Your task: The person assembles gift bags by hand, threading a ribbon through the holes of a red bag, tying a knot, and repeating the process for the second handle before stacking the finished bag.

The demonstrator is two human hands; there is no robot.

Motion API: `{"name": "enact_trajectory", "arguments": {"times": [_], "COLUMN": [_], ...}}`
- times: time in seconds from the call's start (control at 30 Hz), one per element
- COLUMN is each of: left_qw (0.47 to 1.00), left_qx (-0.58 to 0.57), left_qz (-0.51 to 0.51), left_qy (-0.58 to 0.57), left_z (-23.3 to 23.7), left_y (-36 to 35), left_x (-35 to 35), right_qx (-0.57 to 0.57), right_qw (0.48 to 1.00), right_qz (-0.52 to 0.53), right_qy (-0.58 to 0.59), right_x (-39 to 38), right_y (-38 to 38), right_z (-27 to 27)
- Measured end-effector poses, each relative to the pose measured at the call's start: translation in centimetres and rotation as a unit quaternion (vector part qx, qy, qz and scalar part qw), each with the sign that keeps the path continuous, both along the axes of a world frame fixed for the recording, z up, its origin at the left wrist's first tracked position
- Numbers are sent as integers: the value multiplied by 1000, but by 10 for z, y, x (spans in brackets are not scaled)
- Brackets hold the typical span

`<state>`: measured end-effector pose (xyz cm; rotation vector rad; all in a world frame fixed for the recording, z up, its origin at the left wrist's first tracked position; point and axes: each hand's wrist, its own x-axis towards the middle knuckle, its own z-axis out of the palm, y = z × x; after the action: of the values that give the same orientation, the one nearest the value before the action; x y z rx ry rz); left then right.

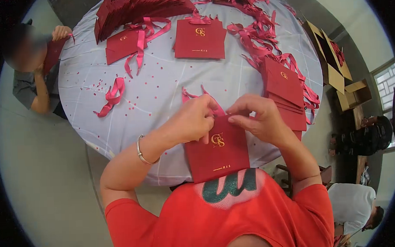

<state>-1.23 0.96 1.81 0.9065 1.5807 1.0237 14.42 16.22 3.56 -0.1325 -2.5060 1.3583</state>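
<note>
A dark red paper gift bag with gold lettering lies at the table's near edge, its bottom close against my red shirt. My left hand is closed over its top left, fingers curled around a pink ribbon that loops out above the bag. At the top right corner, my right hand pinches the bag's upper edge beside the ribbon, thumb and forefinger together. Its fingertips are close to those of the left hand.
Stacked red bags with ribbons are at right. Farther back are another bag, a fanned pile and tangled ribbons. A loose ribbon and red dots lie left. A person sits at left; cardboard boxes stand right.
</note>
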Motion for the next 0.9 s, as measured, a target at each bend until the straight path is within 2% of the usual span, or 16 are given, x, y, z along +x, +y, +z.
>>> {"name": "enact_trajectory", "arguments": {"times": [0.03, 0.2, 0.27, 0.43, 0.5, 0.67, 0.83, 0.9], "left_qw": [1000, 999, 999, 998, 994, 991, 983, 975], "left_qx": [0, 2, -6, -41, -43, -54, -43, -19], "left_qz": [0, 14, 8, -37, -96, -121, -175, -199], "left_qy": [0, -29, -32, -13, -19, -25, -27, -93], "left_z": [2, 4, 4, 12, 12, 19, 11, 9], "left_y": [0, 1, 2, -1, -3, -5, -5, -4], "left_x": [1, 4, 2, -13, -22, -33, -44, -47], "right_qx": [66, 90, 139, 124, 111, 82, 65, 63], "right_qw": [998, 995, 987, 992, 994, 996, 997, 998], "right_qz": [4, -15, 11, 7, 8, -19, -28, -32], "right_qy": [12, 35, 77, 29, 16, -13, 6, 3], "right_x": [-1, -5, -6, -5, -4, 1, 3, 2], "right_y": [0, -8, -8, -6, -4, 3, 4, 3], "right_z": [-2, -11, -19, -18, -18, -18, -17, -22]}}
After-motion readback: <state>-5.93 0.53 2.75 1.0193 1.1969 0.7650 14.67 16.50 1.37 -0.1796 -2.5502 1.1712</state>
